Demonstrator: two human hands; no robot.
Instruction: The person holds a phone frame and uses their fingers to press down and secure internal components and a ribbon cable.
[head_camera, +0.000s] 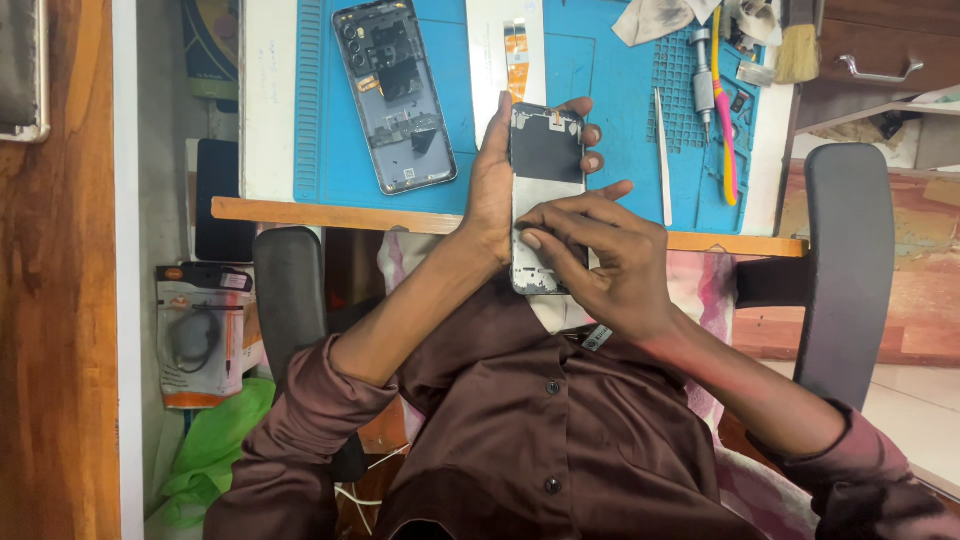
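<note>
At mid-frame the left hand (490, 195) cradles an opened phone (546, 200), a slim rectangle with a matte dark battery panel and pale frame, held above the table (330, 212) edge. Its fingers (592, 135) wrap round the phone's far side. The right hand (610, 260) covers the phone's lower part, fingers together pressing on it; what lies beneath is hidden. At upper left, on a ribbed blue mat (600, 90), lies a grey back cover (395, 95). A metal screwdriver (703, 75) rests upper right.
</note>
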